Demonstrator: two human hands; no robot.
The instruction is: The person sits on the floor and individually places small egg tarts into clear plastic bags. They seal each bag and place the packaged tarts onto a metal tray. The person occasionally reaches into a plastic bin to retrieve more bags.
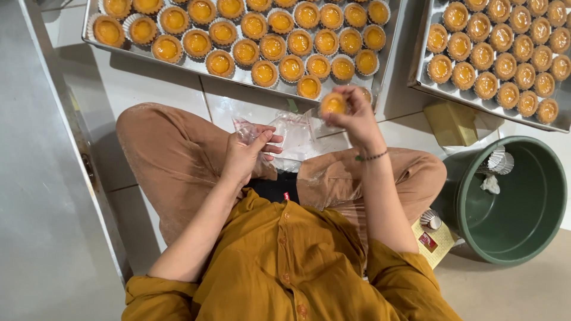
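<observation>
Head view: the right hand [355, 119] pinches a small egg tart [333, 104] in closed fingertips, above the lap. The left hand [247, 154], fingers curled shut, grips a clear plastic bag [291, 137] just left of the tart, below the tart tray [238, 74].

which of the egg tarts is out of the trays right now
The egg tart pinched in the right hand, raised just in front of the left tray. All the others sit in rows in the two trays.

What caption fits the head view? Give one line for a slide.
Seated cross-legged, right hand lifts a tart from the tray; left hand holds a clear bag.
</observation>
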